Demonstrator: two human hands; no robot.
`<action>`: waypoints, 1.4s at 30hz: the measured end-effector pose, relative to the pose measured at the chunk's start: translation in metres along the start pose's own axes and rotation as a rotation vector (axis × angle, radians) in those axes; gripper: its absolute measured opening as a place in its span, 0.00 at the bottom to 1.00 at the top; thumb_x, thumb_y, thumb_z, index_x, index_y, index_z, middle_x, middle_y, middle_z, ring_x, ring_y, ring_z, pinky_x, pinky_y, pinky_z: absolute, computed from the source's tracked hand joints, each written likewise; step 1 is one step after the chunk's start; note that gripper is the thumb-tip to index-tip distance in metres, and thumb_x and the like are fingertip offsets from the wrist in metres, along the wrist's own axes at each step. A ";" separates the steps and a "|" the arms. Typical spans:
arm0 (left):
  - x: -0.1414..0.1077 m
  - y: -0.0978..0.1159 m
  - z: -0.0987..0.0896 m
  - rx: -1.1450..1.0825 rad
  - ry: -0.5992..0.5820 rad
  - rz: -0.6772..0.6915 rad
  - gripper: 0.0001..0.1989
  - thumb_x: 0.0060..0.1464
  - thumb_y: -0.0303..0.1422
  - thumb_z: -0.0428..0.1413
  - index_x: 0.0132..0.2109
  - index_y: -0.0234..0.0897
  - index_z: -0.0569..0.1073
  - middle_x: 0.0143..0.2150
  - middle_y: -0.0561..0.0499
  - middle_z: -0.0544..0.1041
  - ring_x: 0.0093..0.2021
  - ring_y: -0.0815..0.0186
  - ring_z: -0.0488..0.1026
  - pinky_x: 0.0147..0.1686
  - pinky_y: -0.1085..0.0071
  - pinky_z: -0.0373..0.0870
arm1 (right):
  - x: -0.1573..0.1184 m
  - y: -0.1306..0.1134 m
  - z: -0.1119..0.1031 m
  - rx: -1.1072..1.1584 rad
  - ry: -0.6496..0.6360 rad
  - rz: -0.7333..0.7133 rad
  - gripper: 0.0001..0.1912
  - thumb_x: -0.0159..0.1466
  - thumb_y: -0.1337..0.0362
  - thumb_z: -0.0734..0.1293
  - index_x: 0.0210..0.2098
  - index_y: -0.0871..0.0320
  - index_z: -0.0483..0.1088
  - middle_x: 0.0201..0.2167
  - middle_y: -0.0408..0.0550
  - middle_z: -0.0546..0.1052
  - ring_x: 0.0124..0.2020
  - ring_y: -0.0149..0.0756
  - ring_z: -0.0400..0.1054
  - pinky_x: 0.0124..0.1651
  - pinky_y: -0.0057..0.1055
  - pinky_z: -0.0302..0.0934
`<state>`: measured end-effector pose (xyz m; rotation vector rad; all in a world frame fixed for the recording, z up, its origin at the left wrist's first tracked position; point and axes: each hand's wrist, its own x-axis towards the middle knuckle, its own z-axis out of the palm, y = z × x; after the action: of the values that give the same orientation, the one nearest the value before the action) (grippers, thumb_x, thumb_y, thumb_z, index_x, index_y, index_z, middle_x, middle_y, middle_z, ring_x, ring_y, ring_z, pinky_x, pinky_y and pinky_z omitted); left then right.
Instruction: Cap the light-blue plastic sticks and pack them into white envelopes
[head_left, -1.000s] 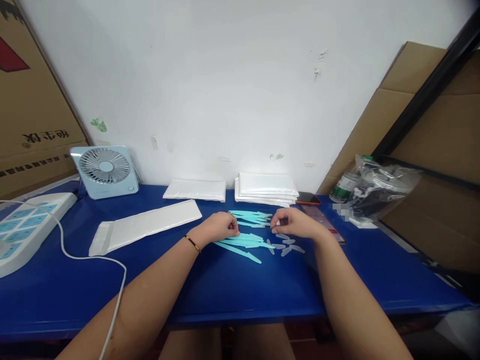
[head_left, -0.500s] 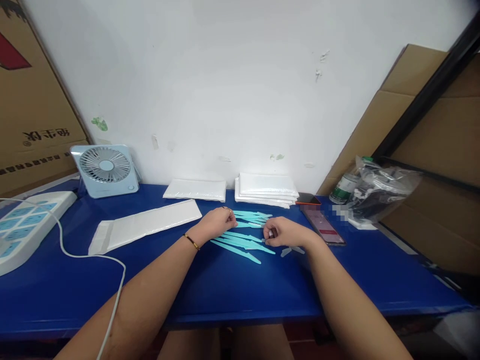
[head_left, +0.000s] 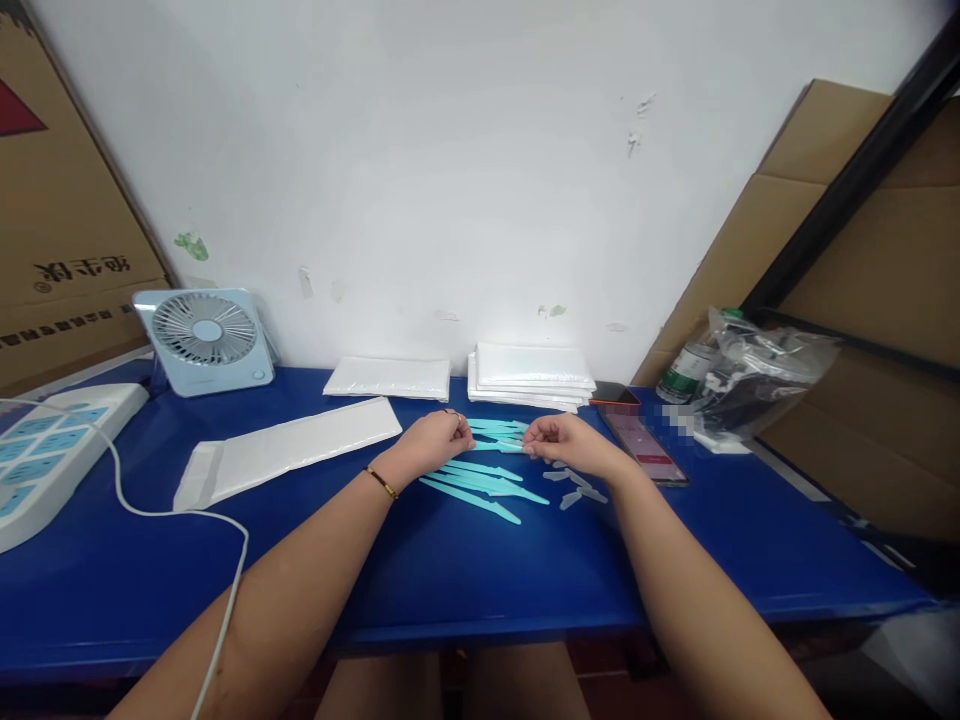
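Several turquoise eyebrow razors [head_left: 484,488] lie fanned out on the blue table between my hands. My left hand [head_left: 448,440] is closed, thumb and fingers pinching the handle end of one razor [head_left: 499,447]. At the other end of that same razor, my right hand [head_left: 551,445] has its thumb and fingertips pinched together at the blade end; whether a cap is between them is hidden. Just below the right hand, several small clear blade caps [head_left: 571,498] are scattered. More razors [head_left: 495,427] lie behind the pinched one.
White padded mailers stand in a stack [head_left: 532,370], with another mailer [head_left: 386,378] beside it and a long one [head_left: 292,450] at left. A phone [head_left: 651,455] lies right. A fan [head_left: 206,340], power strip [head_left: 56,450], white cable [head_left: 244,560] and bagged items [head_left: 765,370] surround the area.
My right hand has moved slightly up and left to the blade end of the razor held by my left hand. More clear caps now show on the table below it.
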<state>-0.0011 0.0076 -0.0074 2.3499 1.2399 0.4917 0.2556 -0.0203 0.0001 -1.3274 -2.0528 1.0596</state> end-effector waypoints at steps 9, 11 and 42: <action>-0.002 0.004 -0.005 -0.020 0.012 -0.036 0.13 0.50 0.42 0.52 0.30 0.38 0.73 0.34 0.49 0.75 0.33 0.63 0.70 0.30 0.71 0.62 | -0.001 -0.001 -0.003 0.009 0.007 -0.005 0.15 0.55 0.55 0.67 0.35 0.61 0.71 0.25 0.45 0.72 0.24 0.28 0.63 0.27 0.26 0.59; -0.002 0.004 -0.007 -0.015 0.016 -0.041 0.12 0.50 0.41 0.52 0.30 0.38 0.73 0.33 0.49 0.75 0.33 0.63 0.70 0.30 0.71 0.62 | -0.001 0.000 -0.005 0.019 0.015 -0.004 0.16 0.55 0.55 0.67 0.35 0.61 0.71 0.25 0.45 0.72 0.24 0.29 0.64 0.28 0.26 0.60; -0.004 0.004 -0.001 -0.109 -0.044 -0.030 0.10 0.52 0.40 0.51 0.32 0.38 0.70 0.30 0.51 0.75 0.29 0.66 0.70 0.27 0.73 0.61 | -0.009 0.004 -0.025 -0.095 0.146 0.056 0.14 0.54 0.54 0.67 0.33 0.60 0.73 0.24 0.46 0.75 0.23 0.32 0.68 0.29 0.29 0.61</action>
<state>-0.0009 0.0026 -0.0048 2.2369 1.1959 0.4830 0.2797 -0.0185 0.0123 -1.4724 -1.9897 0.8704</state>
